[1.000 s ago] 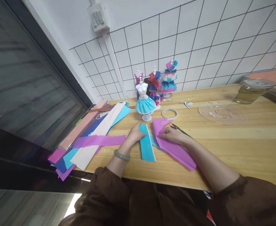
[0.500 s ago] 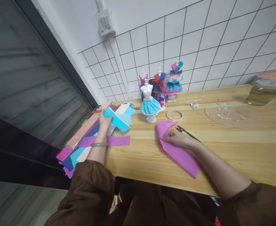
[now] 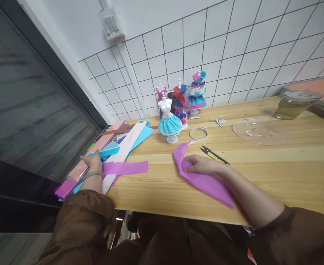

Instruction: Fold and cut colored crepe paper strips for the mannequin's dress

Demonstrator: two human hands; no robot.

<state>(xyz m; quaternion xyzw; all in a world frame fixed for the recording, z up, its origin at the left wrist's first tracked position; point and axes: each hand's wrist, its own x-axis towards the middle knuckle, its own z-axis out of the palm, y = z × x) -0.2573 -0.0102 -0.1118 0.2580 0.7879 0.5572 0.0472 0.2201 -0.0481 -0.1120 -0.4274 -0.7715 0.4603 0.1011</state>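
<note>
My left hand is over the paper pile at the left, fingers apart, touching or just above a folded turquoise paper; its far fingers are partly hidden. Beneath lie a pale pink strip and a purple strip. At centre right, my right hand pinches a folded sheet of purple crepe paper near its upper left end, where a corner is turned up. Thread snips with black blades lie just beyond that hand. A small white dress form wears a turquoise skirt.
Several dressed mini forms stand by the gridded wall. A roll of white tape, paper scraps, a clear round plate with small beads and a lidded jar stretch rightward across the wooden table.
My left hand has moved left and toward me, laying the turquoise paper down on the pile and loosening its fingers. My right hand still grips the purple crepe paper. The view has shifted slightly right.
</note>
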